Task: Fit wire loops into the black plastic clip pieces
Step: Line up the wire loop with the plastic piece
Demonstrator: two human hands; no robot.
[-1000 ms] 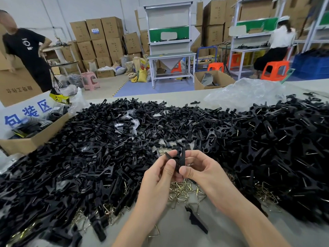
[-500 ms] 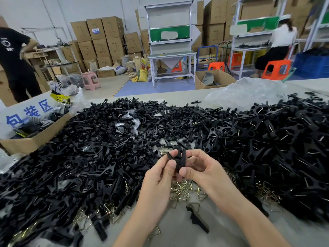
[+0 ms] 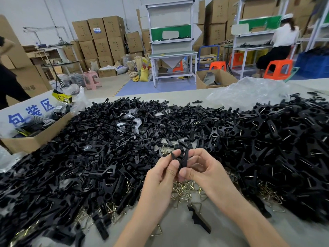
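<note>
**Hands stay on one black clip while someone walks off**

Far off at the left, the person in black has slid almost out of the picture, while both hands have stayed in the same spot.

Close to the front edge of the table, one loose black piece lies by itself. Just behind it is a little heap of gold wire loops. Above the loops, the left hand and the right hand pinch one black clip piece between thumbs and fingertips. I cannot tell if a loop is in it.

Behind the hands, a big pile of black pieces runs across the table from the left edge to the right edge. On the right side, many clips have a shiny wire in them. A cardboard box sits at the left edge, with a white sign with blue letters leaning on it. A crumpled clear plastic bag lies by the far edge, toward the right.

Past the table, the floor has a blue patch. A white workbench with a green board stands on it. A pink stool is to its left and orange stools are to its right. A person in white sits at another bench. Brown boxes are stacked high along the back wall.
</note>
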